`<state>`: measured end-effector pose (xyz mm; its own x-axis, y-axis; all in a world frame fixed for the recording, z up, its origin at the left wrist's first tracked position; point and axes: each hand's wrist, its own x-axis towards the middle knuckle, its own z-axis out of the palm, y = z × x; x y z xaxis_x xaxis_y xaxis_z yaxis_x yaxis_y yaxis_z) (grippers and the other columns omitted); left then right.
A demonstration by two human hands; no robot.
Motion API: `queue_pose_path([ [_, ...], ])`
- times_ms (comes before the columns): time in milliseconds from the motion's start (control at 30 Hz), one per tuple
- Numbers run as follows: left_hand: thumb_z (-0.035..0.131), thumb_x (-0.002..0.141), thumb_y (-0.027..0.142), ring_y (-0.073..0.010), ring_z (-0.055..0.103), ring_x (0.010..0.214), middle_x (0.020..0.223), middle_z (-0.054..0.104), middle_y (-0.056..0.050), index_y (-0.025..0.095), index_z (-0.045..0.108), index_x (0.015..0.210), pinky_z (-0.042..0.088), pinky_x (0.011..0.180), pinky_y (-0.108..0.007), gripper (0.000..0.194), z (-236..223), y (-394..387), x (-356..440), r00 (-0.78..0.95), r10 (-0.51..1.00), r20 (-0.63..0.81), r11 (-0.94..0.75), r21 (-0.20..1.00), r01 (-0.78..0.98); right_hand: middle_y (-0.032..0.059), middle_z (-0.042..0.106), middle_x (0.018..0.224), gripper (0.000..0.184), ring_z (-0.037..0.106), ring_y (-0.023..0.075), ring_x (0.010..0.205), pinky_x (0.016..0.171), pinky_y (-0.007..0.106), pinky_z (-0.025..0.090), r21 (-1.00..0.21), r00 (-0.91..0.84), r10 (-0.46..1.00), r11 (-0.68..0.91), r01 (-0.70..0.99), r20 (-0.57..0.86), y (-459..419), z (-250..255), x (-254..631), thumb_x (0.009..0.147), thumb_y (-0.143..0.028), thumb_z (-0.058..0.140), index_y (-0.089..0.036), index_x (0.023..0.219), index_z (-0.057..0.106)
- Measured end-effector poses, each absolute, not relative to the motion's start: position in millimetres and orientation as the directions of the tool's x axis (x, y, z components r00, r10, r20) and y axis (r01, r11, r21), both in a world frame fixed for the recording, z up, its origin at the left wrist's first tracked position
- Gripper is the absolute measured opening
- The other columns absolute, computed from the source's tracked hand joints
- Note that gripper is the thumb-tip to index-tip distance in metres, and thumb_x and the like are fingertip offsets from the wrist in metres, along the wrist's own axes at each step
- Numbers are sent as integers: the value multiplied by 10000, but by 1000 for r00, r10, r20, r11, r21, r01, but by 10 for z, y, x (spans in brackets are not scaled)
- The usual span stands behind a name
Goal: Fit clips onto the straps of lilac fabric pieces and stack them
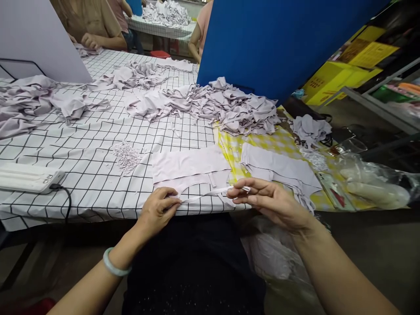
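A pale lilac cloth garment piece (pixel 193 162) lies flat at the table's front edge. From it runs a narrow whitish strap (pixel 206 193), stretched almost level between my two hands. My left hand (pixel 159 205) pinches the strap's left end against the garment's lower edge, thumb and fingertips together. At the other end, the fingers of my right hand (pixel 265 199) close on the strap, and a short white tip shows past them. Just beyond my right hand is a stack of similar cut pieces (pixel 278 166).
A big heap of lilac pieces (pixel 229 107) lies behind, with more cloth (pixel 33 103) at left. Small scraps (pixel 126 157) sit on the checked tablecloth (pixel 88 183). A white power device (pixel 29 177) with a cable is at left, a phone (pixel 336 192) at right. Blue (pixel 262 43) and white boards stand behind; people sit beyond.
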<state>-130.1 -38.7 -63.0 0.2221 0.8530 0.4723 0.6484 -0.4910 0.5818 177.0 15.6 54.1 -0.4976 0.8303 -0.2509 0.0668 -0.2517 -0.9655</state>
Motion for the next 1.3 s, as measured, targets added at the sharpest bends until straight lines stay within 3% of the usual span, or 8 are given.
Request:
queue_pose_path([
  [267, 636, 900, 181, -197, 628, 909, 987, 661, -69, 216, 728, 917, 542, 765, -356, 100, -603, -391, -1269, 190, 877, 441, -451, 620, 642, 136, 723, 1085, 145, 615, 335, 1115, 1027, 574, 418, -529, -446, 850, 524, 667, 279, 547, 277, 1719, 837, -317, 640, -207, 781, 716],
  [333, 639, 895, 173, -203, 629, 922, 993, 662, -69, 218, 731, 906, 539, 774, -362, 103, -605, -396, -1264, 177, 885, 430, -435, 629, 645, 141, 714, 1069, 143, 639, 317, 1045, 947, 542, 484, -634, -310, 922, 385, 671, 232, 395, 95, 1528, 838, -324, 629, -207, 795, 700],
  [433, 650, 884, 163, -207, 628, 923, 988, 664, -68, 218, 737, 902, 538, 779, -367, 104, -605, -402, -1264, 173, 896, 410, -417, 638, 648, 68, 693, 744, 251, 639, 196, 603, 523, 326, 523, -896, -236, 921, -200, 396, -310, -4, -143, 1113, 830, -446, 649, -199, 866, 676],
  [567, 638, 893, 162, -203, 626, 919, 997, 665, -76, 207, 723, 923, 544, 777, -368, 101, -609, -403, -1275, 185, 882, 434, -443, 629, 639, -7, 630, 609, 425, 505, 77, 422, 374, 174, 343, -664, -324, 651, -743, -87, -686, -303, -264, 618, 734, -546, 756, -165, 895, 657],
  [767, 632, 902, 165, -200, 629, 923, 1006, 669, -72, 216, 700, 935, 542, 776, -371, 91, -616, -392, -1286, 186, 870, 456, -463, 626, 628, -113, 400, 481, 471, 264, 13, 398, 358, 140, 193, -657, -254, 727, -686, -312, -638, 18, -134, 557, 592, -468, 889, -134, 879, 724],
  [933, 609, 915, 178, -201, 633, 915, 1018, 676, -71, 223, 701, 924, 543, 765, -374, 103, -621, -393, -1290, 181, 878, 444, -448, 625, 640, -13, 618, 730, 376, 537, 81, 683, 599, 176, 463, -840, -75, 906, -416, -348, -418, 427, 15, 762, 598, -428, 899, -152, 797, 740],
  [1133, 602, 914, 186, -214, 641, 937, 1023, 689, -80, 239, 713, 963, 545, 807, -402, 132, -591, -383, -1294, 152, 898, 413, -419, 696, 583, -95, 423, 554, 308, 342, 57, 460, 471, 189, 364, -814, -336, 874, -462, -351, -351, 400, 199, 675, 822, -479, 727, -207, 932, 634],
  [1300, 540, 957, 270, -206, 644, 919, 937, 696, -71, 210, 701, 974, 545, 852, -387, 173, -207, -349, -1296, 79, 988, 132, -145, 969, 202, -102, 368, 522, 334, 235, 60, 426, 401, 176, 211, -848, -587, 721, -520, -104, -370, -42, 201, 482, 925, -548, 552, -214, 934, 564],
])
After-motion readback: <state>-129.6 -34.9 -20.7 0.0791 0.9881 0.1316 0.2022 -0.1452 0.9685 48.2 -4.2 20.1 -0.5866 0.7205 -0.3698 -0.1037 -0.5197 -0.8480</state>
